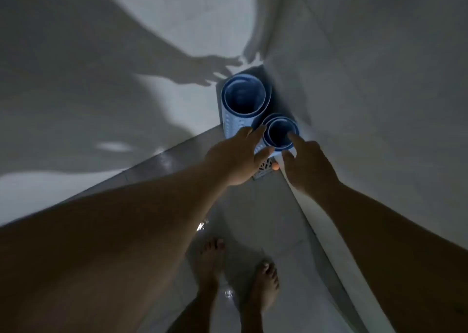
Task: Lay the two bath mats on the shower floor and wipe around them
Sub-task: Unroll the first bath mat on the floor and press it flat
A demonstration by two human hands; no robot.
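Two blue bath mats stand rolled up on end in the corner of the shower. The larger roll [245, 99] is at the back, the smaller roll [280, 133] in front of it. My left hand [238, 155] reaches to the left side of the smaller roll, fingers spread and touching its rim and outer wall. My right hand [307, 166] comes in from the right, its forefinger on the roll's rim and its thumb below the rim. Neither hand has closed around the roll.
Grey tiled walls meet in the corner behind the rolls. A patterned floor drain [264, 171] lies below the smaller roll, with a small orange object [275, 166] beside it. My bare feet [238, 272] stand on the wet, glossy shower floor [253, 221].
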